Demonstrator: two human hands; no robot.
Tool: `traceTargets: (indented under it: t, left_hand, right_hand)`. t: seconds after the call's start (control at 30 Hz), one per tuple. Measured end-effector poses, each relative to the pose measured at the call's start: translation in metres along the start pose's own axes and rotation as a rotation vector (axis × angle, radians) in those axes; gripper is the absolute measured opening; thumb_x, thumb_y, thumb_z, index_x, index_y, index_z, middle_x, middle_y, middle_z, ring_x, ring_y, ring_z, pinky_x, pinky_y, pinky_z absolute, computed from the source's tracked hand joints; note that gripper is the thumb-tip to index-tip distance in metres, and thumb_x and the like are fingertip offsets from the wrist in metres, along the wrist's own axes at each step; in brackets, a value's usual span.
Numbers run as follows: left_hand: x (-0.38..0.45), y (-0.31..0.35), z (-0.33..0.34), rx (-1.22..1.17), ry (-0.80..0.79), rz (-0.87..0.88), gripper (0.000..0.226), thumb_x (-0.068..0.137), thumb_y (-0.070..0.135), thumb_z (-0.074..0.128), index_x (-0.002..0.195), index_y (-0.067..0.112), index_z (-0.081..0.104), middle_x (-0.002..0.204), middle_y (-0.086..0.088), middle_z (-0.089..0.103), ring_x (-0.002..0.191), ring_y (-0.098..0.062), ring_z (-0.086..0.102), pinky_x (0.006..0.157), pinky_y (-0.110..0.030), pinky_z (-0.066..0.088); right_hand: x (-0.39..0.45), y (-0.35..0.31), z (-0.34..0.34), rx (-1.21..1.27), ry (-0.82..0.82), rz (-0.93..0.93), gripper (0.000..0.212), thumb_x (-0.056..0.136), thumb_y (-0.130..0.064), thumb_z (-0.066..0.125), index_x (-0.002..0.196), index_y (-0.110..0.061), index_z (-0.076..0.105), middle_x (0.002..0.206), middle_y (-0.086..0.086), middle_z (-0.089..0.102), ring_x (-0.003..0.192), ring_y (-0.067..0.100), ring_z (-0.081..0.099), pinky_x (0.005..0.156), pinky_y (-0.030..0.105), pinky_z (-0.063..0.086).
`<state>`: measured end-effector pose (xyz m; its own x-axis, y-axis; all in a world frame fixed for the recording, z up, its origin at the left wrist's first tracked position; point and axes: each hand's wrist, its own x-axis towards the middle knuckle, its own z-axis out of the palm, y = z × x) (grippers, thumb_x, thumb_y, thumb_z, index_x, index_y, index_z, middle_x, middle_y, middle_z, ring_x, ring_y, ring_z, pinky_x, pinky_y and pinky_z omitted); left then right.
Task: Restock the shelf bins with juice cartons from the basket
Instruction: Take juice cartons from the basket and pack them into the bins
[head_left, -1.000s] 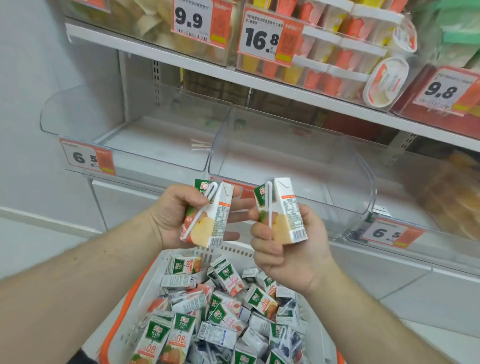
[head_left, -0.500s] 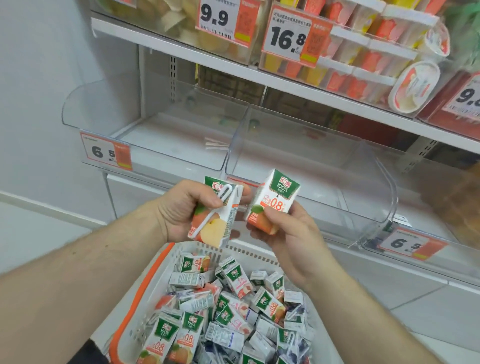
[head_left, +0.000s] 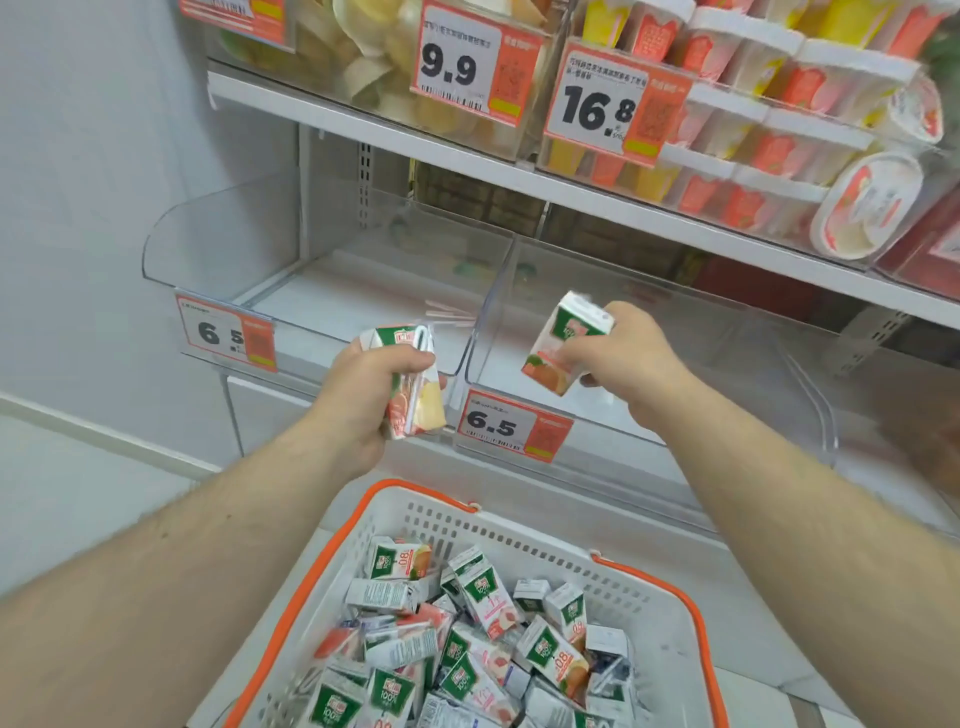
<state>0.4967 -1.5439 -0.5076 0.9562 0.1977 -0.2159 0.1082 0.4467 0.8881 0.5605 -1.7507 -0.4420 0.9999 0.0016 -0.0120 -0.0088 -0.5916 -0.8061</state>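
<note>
Head cam has us with one juice carton in each hand; left hand (head_left: 363, 395) is wrapped round the yellow-fruit carton (head_left: 413, 387), right hand (head_left: 621, 358) pinches the orange-fruit carton (head_left: 563, 343) tilted, top toward the shelf. We'd say the move is to drop each into its own bin; left bin (head_left: 322, 291) sits just past the left fingers, middle bin (head_left: 649, 338) right under the right ones. Lift over the clear front lips; the divider wall between the hands is easy to clip. Plenty of room inside both; upper shelf (head_left: 519, 171) caps headroom; basket (head_left: 519, 530) below the wrists holds lots more.
</note>
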Motion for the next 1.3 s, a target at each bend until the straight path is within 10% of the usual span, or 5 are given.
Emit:
traceTargets:
  t: [0.27, 0.57, 0.77, 1.03, 1.3]
  left_hand:
    - [0.002, -0.007, 0.004, 0.095, -0.064, -0.046, 0.041, 0.081, -0.003, 0.062, 0.119, 0.013, 0.060, 0.103, -0.020, 0.072, 0.091, -0.033, 0.072, 0.064, -0.036, 0.057]
    - [0.000, -0.005, 0.004, 0.177, -0.107, -0.027, 0.033, 0.082, -0.004, 0.063, 0.108, 0.016, 0.062, 0.079, -0.007, 0.072, 0.067, -0.022, 0.070, 0.056, -0.031, 0.053]
    - [-0.003, -0.002, 0.005, 0.205, -0.082, 0.002, 0.042, 0.079, 0.000, 0.068, 0.116, 0.018, 0.061, 0.100, -0.014, 0.074, 0.088, -0.031, 0.073, 0.075, -0.047, 0.059]
    - [-0.022, 0.002, 0.012, 0.460, -0.068, 0.299, 0.056, 0.076, 0.012, 0.081, 0.116, 0.029, 0.046, 0.096, -0.002, 0.063, 0.064, -0.008, 0.062, 0.053, -0.028, 0.051]
    - [-0.043, -0.012, 0.038, 0.841, -0.199, 0.514, 0.123, 0.056, 0.038, 0.088, 0.153, 0.026, 0.014, 0.146, 0.003, 0.036, 0.137, -0.012, 0.033, 0.114, -0.032, 0.032]
  right_hand:
    - [0.038, 0.005, 0.044, -0.146, -0.539, 0.103, 0.022, 0.083, 0.000, 0.066, 0.105, 0.000, 0.061, 0.101, 0.018, 0.072, 0.088, 0.031, 0.073, 0.083, 0.043, 0.060]
    - [0.037, 0.012, 0.049, -0.192, -0.606, 0.195, 0.026, 0.099, -0.027, 0.053, 0.109, -0.005, 0.063, 0.089, 0.012, 0.076, 0.072, 0.020, 0.073, 0.061, 0.029, 0.053]
    - [0.033, 0.008, 0.047, -0.308, -0.668, 0.194, 0.034, 0.103, -0.038, 0.044, 0.116, -0.015, 0.065, 0.100, 0.007, 0.076, 0.093, 0.021, 0.073, 0.091, 0.042, 0.054]
    - [-0.026, -0.022, 0.030, 0.046, -0.087, -0.221, 0.031, 0.089, -0.051, 0.062, 0.092, -0.020, 0.064, 0.079, 0.001, 0.068, 0.068, 0.019, 0.062, 0.064, 0.035, 0.046]
    - [-0.064, -0.010, 0.024, 0.202, -0.459, -0.204, 0.046, 0.065, -0.034, 0.091, 0.092, -0.013, 0.060, 0.071, 0.001, 0.071, 0.064, 0.012, 0.064, 0.059, 0.027, 0.049]
